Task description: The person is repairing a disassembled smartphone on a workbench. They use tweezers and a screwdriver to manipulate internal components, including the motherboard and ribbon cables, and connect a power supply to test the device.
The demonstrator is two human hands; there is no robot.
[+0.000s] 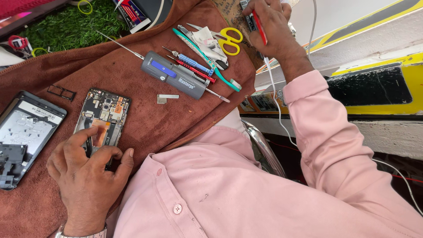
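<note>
Head view: the left hand [86, 176] rests fingertips on the opened phone [102, 117], which lies near left on the brown cloth [145, 119] over the table, its grip curled loosely, pinching nothing. The right hand [271, 26], far right, pinches a red-handled tool [260, 27]. The phone's exposed board looks light, stiff and fragile, so it is best held by the frame edges.

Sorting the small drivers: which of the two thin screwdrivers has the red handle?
The red screwdriver nearer the grey tool; the blue screwdriver lies just beyond it.
</note>
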